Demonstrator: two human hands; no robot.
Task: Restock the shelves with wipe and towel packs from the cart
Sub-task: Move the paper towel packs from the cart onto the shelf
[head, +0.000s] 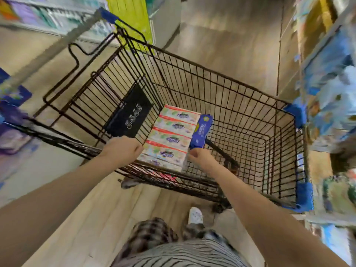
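A store worker leans over a black wire shopping cart (pixel 221 74) in a narrow aisle, both bare arms reaching down into the near left corner of its basket. A bundle of white towel packs (pixel 173 135), banded in red, lies there with its long axis running from near to far. It sits tight against the folded child-seat panel (pixel 129 116) on its left.

A blue wipe pack (pixel 202 132) rests along the bundle's right edge, parallel to it, its near end pointing straight at the worker.

The left hand (pixel 121 149) grips the bundle's near left corner, fingers curled out of sight behind it and thumb on top. The right hand (pixel 200 158) is curled at the near right corner, knuckles touching the blue pack's near end. Whether it clamps that pack or the bundle's side cannot be told.

The two hands flank the load about evenly, neither nearer than the other, so a lift would likely come straight up and back towards the body. The stocked shelves (pixel 327 93) on the right stand just beside the cart's far right corner. Those on the left (pixel 38 14) lie farther off and blurred.
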